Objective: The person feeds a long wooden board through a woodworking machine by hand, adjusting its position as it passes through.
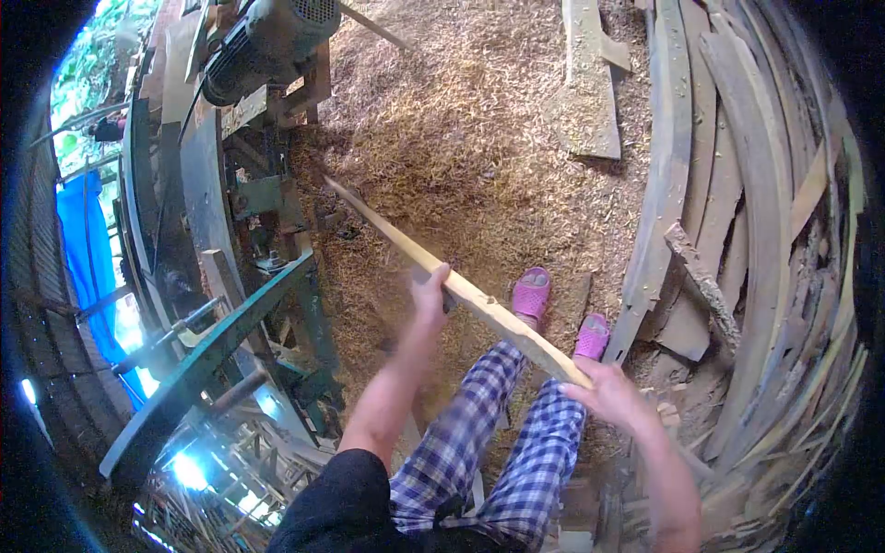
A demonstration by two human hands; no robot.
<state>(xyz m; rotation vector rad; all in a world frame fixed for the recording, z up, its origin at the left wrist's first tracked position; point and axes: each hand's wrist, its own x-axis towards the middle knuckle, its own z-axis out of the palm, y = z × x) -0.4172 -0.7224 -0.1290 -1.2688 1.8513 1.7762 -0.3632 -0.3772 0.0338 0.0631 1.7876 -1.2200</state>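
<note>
A long, rough-edged strip of wood (pixel 489 309) slants across the middle of the view, its far end up and to the left. Around its middle, my left hand (pixel 430 293) is closed, thumb on top. My right hand (pixel 604 392) grips its near end, close to my right knee. The strip is held above the shavings-covered floor, in front of my legs. How the fingers wrap beneath the wood is partly hidden.
To the left stand a green metal machine frame (pixel 207 359) and an electric motor (pixel 267 46). Wood shavings (pixel 442 111) cover the floor. A plank (pixel 590 101) lies ahead, and long boards (pixel 765 166) are stacked at the right. Pink sandals (pixel 530 293) are on my feet.
</note>
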